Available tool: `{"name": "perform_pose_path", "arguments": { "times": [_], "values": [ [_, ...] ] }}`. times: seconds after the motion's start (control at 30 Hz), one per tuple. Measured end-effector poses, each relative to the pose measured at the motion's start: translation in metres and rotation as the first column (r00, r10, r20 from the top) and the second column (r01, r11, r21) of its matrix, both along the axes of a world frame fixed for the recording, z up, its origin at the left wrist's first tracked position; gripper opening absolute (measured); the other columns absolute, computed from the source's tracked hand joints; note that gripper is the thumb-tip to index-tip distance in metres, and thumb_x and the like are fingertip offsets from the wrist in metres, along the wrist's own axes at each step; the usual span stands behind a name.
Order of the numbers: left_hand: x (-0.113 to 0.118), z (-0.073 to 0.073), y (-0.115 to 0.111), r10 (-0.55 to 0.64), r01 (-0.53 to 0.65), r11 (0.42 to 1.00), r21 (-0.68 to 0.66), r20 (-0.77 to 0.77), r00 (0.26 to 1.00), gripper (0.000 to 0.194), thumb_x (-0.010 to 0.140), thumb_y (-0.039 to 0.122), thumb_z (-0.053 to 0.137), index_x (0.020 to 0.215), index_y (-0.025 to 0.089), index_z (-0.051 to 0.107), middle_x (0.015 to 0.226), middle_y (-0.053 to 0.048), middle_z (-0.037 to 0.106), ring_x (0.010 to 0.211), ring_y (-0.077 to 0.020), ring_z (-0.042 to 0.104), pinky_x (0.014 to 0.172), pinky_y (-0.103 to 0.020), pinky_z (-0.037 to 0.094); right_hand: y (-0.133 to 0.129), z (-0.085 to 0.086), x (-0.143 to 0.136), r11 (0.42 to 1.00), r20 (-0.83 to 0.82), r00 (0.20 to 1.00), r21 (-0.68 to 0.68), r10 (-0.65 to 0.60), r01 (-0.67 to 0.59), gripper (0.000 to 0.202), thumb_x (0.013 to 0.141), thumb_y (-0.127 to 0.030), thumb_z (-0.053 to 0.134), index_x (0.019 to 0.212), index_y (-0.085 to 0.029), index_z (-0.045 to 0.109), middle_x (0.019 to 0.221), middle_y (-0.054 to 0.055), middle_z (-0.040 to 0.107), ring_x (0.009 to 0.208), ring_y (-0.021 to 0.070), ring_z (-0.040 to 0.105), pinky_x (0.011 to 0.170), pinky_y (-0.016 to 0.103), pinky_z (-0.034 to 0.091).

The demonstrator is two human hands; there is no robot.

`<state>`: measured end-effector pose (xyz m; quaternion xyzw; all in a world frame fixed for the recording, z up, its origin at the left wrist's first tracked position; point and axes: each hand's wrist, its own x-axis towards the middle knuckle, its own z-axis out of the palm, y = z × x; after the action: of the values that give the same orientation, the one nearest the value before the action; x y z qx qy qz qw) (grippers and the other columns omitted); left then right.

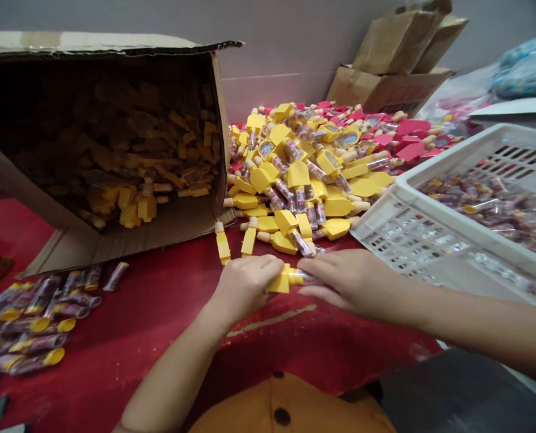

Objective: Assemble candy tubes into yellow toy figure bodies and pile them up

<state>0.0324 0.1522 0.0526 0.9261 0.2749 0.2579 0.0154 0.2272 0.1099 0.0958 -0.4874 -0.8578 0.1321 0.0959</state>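
Both hands meet on one yellow toy (286,279): left hand (245,284) clenched around its body, right hand (349,281) pinching the tube end (apparently mid-assembly); seating it fully needs a steady push.

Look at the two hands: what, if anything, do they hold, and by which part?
Both grip one small toy: the left hand holds its yellow piece at the left end, and the right hand holds the clear tube fitted into it.

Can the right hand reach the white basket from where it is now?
Probably yes. The right hand, now closed on a yellow toy piece with the left hand, lies just beside the white basket, and nothing stands between them.
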Motion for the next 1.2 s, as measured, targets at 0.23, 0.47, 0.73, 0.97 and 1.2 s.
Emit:
{"name": "perform_pose_path", "arguments": {
  "times": [0.23,0.47,0.73,0.97,1.2],
  "values": [
    [0.017,-0.018,-0.02,0.181,-0.137,0.97,-0.201,0.22,0.959,0.016,0.078,0.034,0.055,0.082,0.019,0.057,0.072,0.0,0.065,0.062,-0.0125,0.059,0.056,-0.022,0.042,0.019,0.016,-0.012,0.967,0.097,0.986,-0.199,-0.139,0.156,0.05,0.087,-0.046,0.027,0.062,-0.014,0.056,0.06,0.005,0.056,0.055,0.0113,0.046,0.053,0.023,0.026],
    [0.015,-0.022,-0.014,0.233,-0.215,0.963,-0.159,0.101,0.967,0.009,0.075,0.025,0.058,0.081,0.019,0.058,0.071,0.001,0.064,0.062,-0.0139,0.059,0.054,-0.023,0.04,0.037,0.001,-0.015,0.829,0.036,0.941,-0.462,-0.337,0.315,0.047,0.084,-0.048,0.03,0.052,-0.014,0.036,0.05,0.0,0.037,0.047,0.0084,0.032,0.047,0.022,0.022],
    [-0.003,-0.005,0.008,0.132,-0.142,0.965,-0.22,-0.063,0.989,0.013,0.076,0.033,0.057,0.081,0.021,0.056,0.074,0.002,0.064,0.067,-0.0148,0.059,0.054,-0.024,0.037,0.026,-0.012,-0.001,0.997,0.002,0.999,-0.06,0.049,-0.048,0.04,0.086,-0.045,0.036,0.103,-0.012,0.054,0.092,0.01,0.058,0.081,0.0182,0.053,0.068,0.027,0.038],
    [-0.01,0.004,0.004,0.152,-0.161,0.983,-0.093,-0.089,0.984,0.01,0.079,0.03,0.052,0.077,0.02,0.053,0.072,0.003,0.062,0.064,-0.0147,0.057,0.053,-0.024,0.035,0.022,-0.011,-0.011,0.983,-0.05,0.994,0.158,0.099,-0.09,0.037,0.087,-0.041,0.037,0.093,-0.012,0.06,0.073,0.006,0.062,0.062,0.0135,0.055,0.057,0.023,0.037],
    [-0.008,0.001,0.007,0.098,-0.113,0.988,-0.101,-0.143,0.985,0.005,0.078,0.026,0.052,0.078,0.021,0.053,0.072,0.002,0.062,0.063,-0.0159,0.057,0.051,-0.025,0.038,0.024,-0.014,-0.02,0.88,-0.258,0.937,-0.466,-0.233,0.091,0.044,0.083,-0.05,0.037,0.08,-0.012,0.06,0.074,0.004,0.059,0.069,0.014,0.052,0.061,0.022,0.038]
  ]
}}
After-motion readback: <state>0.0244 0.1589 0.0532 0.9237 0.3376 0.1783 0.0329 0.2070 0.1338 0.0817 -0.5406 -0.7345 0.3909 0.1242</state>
